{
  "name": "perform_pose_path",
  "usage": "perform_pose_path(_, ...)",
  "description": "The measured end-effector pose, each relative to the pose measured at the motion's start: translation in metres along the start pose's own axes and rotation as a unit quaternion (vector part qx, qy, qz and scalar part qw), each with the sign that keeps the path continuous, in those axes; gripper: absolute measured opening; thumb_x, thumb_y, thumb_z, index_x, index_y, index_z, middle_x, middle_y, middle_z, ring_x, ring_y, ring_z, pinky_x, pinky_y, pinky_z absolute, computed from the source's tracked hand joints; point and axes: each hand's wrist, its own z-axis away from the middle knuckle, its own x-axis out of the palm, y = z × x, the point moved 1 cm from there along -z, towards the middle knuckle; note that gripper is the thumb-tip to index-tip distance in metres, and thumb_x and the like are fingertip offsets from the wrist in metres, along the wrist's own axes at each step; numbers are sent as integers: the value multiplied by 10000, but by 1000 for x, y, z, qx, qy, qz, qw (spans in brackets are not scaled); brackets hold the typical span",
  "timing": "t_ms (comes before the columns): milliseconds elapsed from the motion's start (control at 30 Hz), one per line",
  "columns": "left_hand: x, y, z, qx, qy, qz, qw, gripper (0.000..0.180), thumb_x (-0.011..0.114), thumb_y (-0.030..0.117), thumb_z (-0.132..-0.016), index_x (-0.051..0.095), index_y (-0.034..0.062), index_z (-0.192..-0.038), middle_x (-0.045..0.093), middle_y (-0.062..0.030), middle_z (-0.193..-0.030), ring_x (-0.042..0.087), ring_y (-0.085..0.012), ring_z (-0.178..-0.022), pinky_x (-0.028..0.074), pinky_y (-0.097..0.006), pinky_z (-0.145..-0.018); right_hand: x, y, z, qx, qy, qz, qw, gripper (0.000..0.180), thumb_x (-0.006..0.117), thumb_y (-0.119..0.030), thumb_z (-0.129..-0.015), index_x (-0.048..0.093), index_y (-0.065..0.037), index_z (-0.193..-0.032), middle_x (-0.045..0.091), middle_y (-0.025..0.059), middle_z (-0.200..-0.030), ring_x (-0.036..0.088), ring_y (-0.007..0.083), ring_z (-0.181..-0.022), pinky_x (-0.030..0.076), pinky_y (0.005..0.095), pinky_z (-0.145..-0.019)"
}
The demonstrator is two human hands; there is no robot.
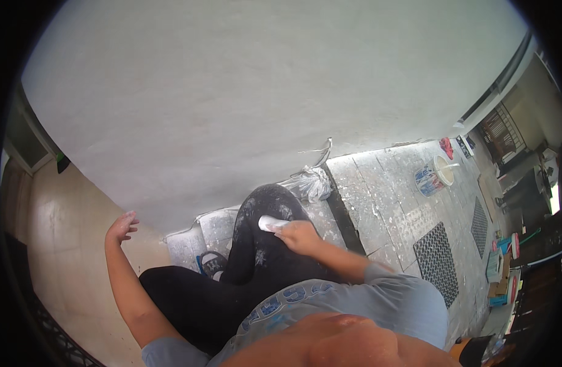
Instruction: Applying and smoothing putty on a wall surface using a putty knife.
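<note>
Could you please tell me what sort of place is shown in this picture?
It looks like part of a house or its entrance area, possibly under renovation: there is a large bare pale wall, a smeared bucket with pale material inside, and a white-spattered tile floor.

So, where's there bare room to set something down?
The pale floor left of the left hand looks bare, as does the spotted tiling between the dark strip and the bucket. It's crowded at far right, around the boxes.
</note>
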Motion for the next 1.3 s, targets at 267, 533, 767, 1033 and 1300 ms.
perform_pose_path(267, 4, -8, -12, -11, -19, -5, 1000, 670, 456, 552, -916, 312, 175, -1451, 496, -84, -1384, 505, -320, -1195, 359, -551, -975, 33, 30, 9, -36, 109, -138, 984, 174, 611, -130, -852, 588, -24, -716, 549, 155, -636, 578, 358, -581, 451, 436, -528)
perform_pose_path(533, 8, 1, -13, -20, -28, -20, 999, 732, 452, 584, -913, 249, 165, -1478, 443, -111, -1427, 465, -360, -1242, 307, -595, -1020, 35, 28, 15, -8, 150, -145, 978, 151, 609, -116, -851, 587, -11, -743, 563, 161, -669, 570, 364, -591, 446, 430, -527)
perform_pose_path(767, 14, 2, -20, -31, -30, -42, 998, 698, 442, 573, -918, 284, 176, -1469, 475, -97, -1405, 496, -332, -1211, 341, -557, -1004, 38, 35, 19, -21, 165, -156, 974, 140, 611, -125, -848, 634, 11, -824, 619, 173, -728, 612, 363, -640, 487, 429, -574)
perform_pose_path(1033, 13, 11, -11, -15, -24, -40, 999, 744, 467, 602, -892, 293, 160, -1464, 481, -96, -1399, 502, -313, -1219, 374, -523, -984, 41, 33, 12, -28, 120, -144, 982, 107, 598, -86, -836, 608, 0, -773, 544, 160, -629, 561, 358, -561, 432, 421, -511)
perform_pose_path(1300, 14, 15, -11, -42, 4, -79, 996, 724, 451, 599, -904, 299, 159, -1458, 469, -100, -1410, 487, -318, -1242, 369, -524, -994, 40, 30, 12, -30, 162, -135, 977, 126, 611, -90, -830, 590, -10, -735, 530, 165, -619, 554, 361, -554, 423, 424, -504)
